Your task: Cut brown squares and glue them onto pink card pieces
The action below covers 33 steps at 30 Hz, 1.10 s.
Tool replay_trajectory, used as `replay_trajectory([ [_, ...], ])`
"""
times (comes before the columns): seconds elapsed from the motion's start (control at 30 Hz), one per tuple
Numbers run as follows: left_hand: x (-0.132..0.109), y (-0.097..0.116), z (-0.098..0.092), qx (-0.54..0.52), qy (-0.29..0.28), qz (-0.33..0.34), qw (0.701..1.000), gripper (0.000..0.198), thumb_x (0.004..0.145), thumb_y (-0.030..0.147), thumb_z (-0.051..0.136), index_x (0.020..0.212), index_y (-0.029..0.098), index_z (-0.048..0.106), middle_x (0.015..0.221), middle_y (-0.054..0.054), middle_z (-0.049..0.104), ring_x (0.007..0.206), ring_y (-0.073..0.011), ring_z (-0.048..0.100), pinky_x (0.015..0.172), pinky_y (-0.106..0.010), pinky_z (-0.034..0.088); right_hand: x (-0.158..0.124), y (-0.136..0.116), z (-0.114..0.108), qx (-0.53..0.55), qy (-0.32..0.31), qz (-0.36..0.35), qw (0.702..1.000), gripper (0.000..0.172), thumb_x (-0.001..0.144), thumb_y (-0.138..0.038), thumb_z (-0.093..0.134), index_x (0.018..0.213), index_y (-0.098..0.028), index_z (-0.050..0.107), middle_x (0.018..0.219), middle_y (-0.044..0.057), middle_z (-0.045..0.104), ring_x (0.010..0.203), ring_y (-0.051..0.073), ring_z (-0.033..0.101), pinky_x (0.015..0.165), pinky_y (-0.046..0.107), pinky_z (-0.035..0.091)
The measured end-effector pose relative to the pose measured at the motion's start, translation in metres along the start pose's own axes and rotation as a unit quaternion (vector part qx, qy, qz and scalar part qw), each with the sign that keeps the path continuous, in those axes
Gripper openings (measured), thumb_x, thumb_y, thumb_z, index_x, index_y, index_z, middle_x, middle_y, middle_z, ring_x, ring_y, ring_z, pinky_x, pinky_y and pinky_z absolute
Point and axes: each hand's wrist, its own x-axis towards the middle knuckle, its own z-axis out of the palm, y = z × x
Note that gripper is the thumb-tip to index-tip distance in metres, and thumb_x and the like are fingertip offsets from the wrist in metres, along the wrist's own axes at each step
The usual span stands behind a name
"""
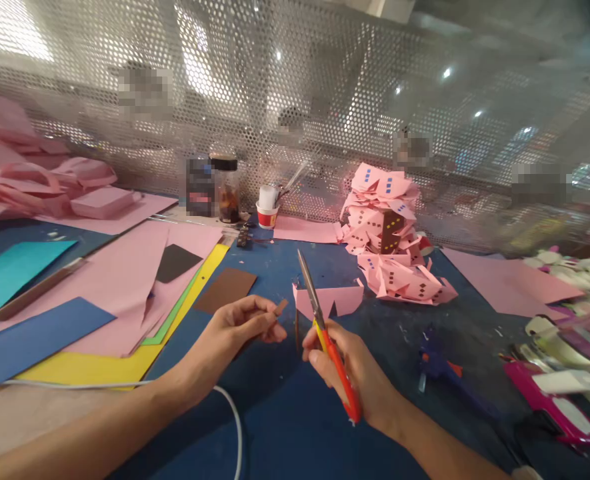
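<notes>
My left hand point(242, 327) pinches a small brown paper piece point(281, 307) between thumb and fingers. In my right hand point(357, 360) is a pair of scissors point(342, 377) with red and yellow handles, its blades pointing up and away, seemingly closed. A thin brown strip point(297, 330) hangs beside the right fingertips; whether they hold it I cannot tell. Behind the scissors lies a cut pink piece point(347, 299) with a dark triangular notch. A brown sheet point(229, 289) rests just beyond my left hand. Farther right stands a stack of folded pink pieces point(389, 233) with small coloured squares.
Pink, yellow point(99, 369) and blue sheets point(45, 333) cover the left side. A white cable point(235, 413) crosses near my left forearm. At right lie a dark blue glue gun point(439, 370) and a magenta tool point(549, 407). A jar point(228, 190) and cup point(267, 217) stand behind.
</notes>
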Motion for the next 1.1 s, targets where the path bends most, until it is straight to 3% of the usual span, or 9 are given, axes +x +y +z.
replay_trajectory([
  [0.17, -0.001, 0.006, 0.013, -0.006, 0.017, 0.019, 1.000, 0.021, 0.082, 0.039, 0.074, 0.085, 0.020, 0.066, 0.087, -0.004, 0.076, 0.080, -0.0162, 0.065, 0.067, -0.024, 0.043, -0.003, -0.002, -0.003, -0.022, 0.015, -0.039, 0.999, 0.015, 0.093, -0.035, 0.056, 0.089, -0.022, 0.051, 0.066, -0.007, 0.046, 0.053, 0.009, 0.044, 0.050, 0.020, 0.038],
  [0.3, 0.001, 0.011, 0.026, -0.010, 0.037, 0.065, 0.997, 0.017, 0.077, 0.033, 0.079, 0.080, 0.018, 0.069, 0.078, 0.000, 0.068, 0.067, -0.0114, 0.058, 0.057, -0.022, 0.038, -0.002, 0.003, -0.002, -0.016, 0.035, -0.050, 0.998, 0.021, 0.095, -0.042, 0.054, 0.088, -0.022, 0.050, 0.063, -0.007, 0.044, 0.051, 0.009, 0.042, 0.047, 0.020, 0.035],
  [0.4, 0.004, 0.011, 0.031, -0.047, 0.031, 0.079, 0.995, 0.015, 0.076, 0.031, 0.080, 0.079, 0.019, 0.070, 0.076, 0.001, 0.066, 0.069, -0.0106, 0.057, 0.063, -0.021, 0.043, -0.003, 0.003, 0.001, -0.031, 0.046, -0.074, 0.996, 0.024, 0.095, -0.044, 0.055, 0.086, -0.022, 0.049, 0.063, -0.008, 0.040, 0.053, 0.009, 0.039, 0.050, 0.021, 0.034],
  [0.57, 0.006, 0.006, 0.026, -0.078, 0.016, 0.091, 0.993, 0.014, 0.074, 0.027, 0.082, 0.078, 0.019, 0.071, 0.084, 0.000, 0.067, 0.076, -0.0101, 0.059, 0.074, -0.021, 0.048, -0.004, 0.001, 0.002, -0.089, 0.062, -0.090, 0.990, 0.027, 0.094, -0.046, 0.057, 0.083, -0.021, 0.051, 0.067, -0.006, 0.043, 0.059, 0.010, 0.040, 0.054, 0.022, 0.035],
  [0.9, 0.004, 0.010, 0.016, -0.094, 0.023, 0.117, 0.988, 0.015, 0.075, 0.030, 0.080, 0.076, 0.018, 0.070, 0.081, -0.001, 0.067, 0.076, -0.0120, 0.061, 0.072, -0.022, 0.048, -0.003, 0.003, 0.003, -0.161, 0.064, -0.079, 0.982, 0.033, 0.094, -0.051, 0.054, 0.080, -0.022, 0.049, 0.072, -0.002, 0.053, 0.062, 0.012, 0.047, 0.056, 0.023, 0.036],
  [1.1, 0.007, 0.010, 0.011, -0.091, 0.031, 0.136, 0.986, 0.017, 0.077, 0.031, 0.079, 0.077, 0.018, 0.068, 0.077, 0.001, 0.065, 0.074, -0.0104, 0.059, 0.069, -0.021, 0.045, -0.004, -0.003, 0.004, -0.172, 0.040, -0.048, 0.983, 0.037, 0.093, -0.056, 0.054, 0.081, -0.022, 0.045, 0.070, -0.002, 0.051, 0.056, 0.011, 0.043, 0.049, 0.023, 0.033],
])
